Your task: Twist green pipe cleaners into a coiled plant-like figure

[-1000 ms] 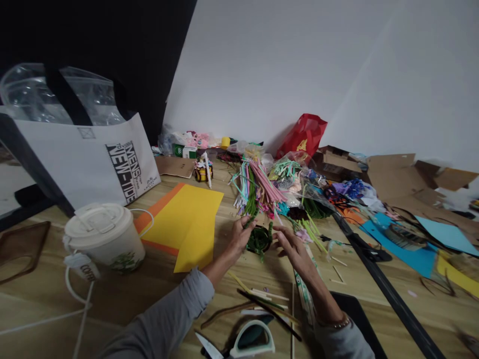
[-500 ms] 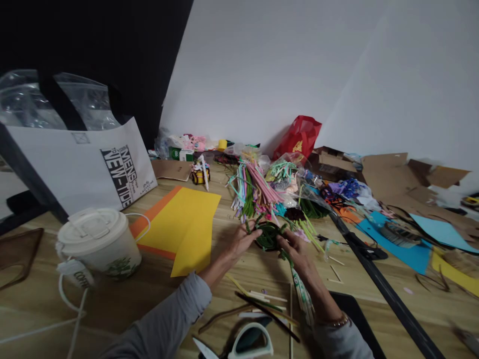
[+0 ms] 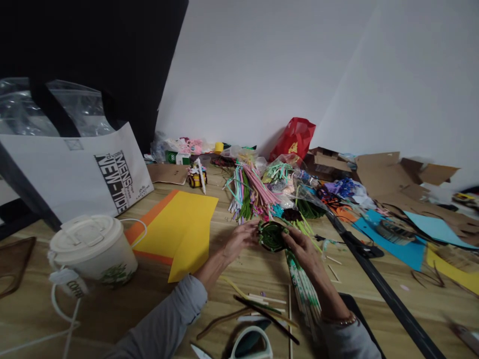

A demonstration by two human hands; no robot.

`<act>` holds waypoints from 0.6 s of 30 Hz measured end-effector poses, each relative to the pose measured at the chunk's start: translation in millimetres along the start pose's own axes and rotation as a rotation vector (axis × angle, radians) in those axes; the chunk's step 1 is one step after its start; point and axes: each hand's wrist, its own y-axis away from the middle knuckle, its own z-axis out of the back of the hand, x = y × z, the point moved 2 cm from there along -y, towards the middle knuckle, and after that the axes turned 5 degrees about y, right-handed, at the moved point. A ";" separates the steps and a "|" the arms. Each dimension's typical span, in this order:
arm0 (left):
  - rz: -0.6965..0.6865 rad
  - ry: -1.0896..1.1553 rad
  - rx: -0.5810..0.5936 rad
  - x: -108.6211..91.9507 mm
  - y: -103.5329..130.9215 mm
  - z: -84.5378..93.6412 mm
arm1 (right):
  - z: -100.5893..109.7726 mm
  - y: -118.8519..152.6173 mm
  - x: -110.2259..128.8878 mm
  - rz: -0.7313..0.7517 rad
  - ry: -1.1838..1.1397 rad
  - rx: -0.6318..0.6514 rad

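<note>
A round dark green coil (image 3: 272,236) with a brownish rim is held up over the wooden table, between my two hands. My right hand (image 3: 301,245) pinches the coil's right edge between thumb and fingers. At the left edge, my left hand (image 3: 240,241) has its fingers reaching to the rim; their tips are partly hidden behind it. Beneath my right forearm lies a bundle of green-and-white patterned sticks (image 3: 304,289). Just beyond the coil spreads a pile of pastel pipe cleaners (image 3: 252,189).
Scissors (image 3: 252,344) and loose sticks lie near the front edge. Yellow paper (image 3: 190,224), a lidded white cup (image 3: 93,249) and a large white bag (image 3: 75,174) stand left. A red bag (image 3: 294,139), open cardboard (image 3: 385,174) and blue paper (image 3: 407,247) are beyond and right.
The coil has tilted to show more of its round face, and the green ends at its sides have shifted. My left fingers have straightened along its left side. The whole view has shifted slightly.
</note>
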 end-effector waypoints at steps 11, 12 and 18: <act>-0.006 -0.219 0.082 5.9 0.9 -5.1 | -8.5 6.2 19.7 -0.109 -0.098 0.182; 0.005 -0.223 0.077 7.0 1.4 -5.3 | -9.0 6.6 20.5 -0.119 -0.107 0.197; -0.024 -0.193 0.027 11.1 1.1 -4.9 | -7.7 7.7 16.1 -0.141 -0.164 0.186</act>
